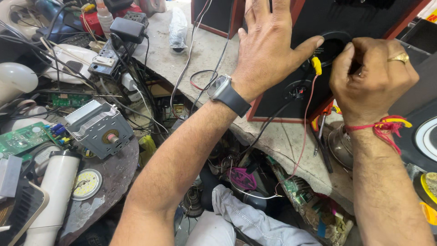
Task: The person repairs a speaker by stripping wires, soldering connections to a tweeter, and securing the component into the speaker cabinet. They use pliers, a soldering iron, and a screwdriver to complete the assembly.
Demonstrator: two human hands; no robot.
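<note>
A black speaker box (318,18) with red-brown edges lies on the grey stone bench (282,141), its round holes facing me. My left hand (268,45) presses flat on the box's black panel with fingers spread, a dark-strapped watch on the wrist. My right hand (371,75) is closed at the edge of the upper round hole (331,45), its fingers curled; what they pinch is hidden. A yellow connector (317,65) hangs between the two hands, with a red wire (304,127) trailing down from it. A black cable (273,120) leaves the lower hole.
A metal magnetron block (98,127), green circuit boards (20,139), a white cylinder (52,191) and a round LED disc (86,183) lie at left. Tangled cables and adapters (123,41) fill the back left. Pliers with red handles (321,132) and a metal bowl (339,146) sit below my right wrist.
</note>
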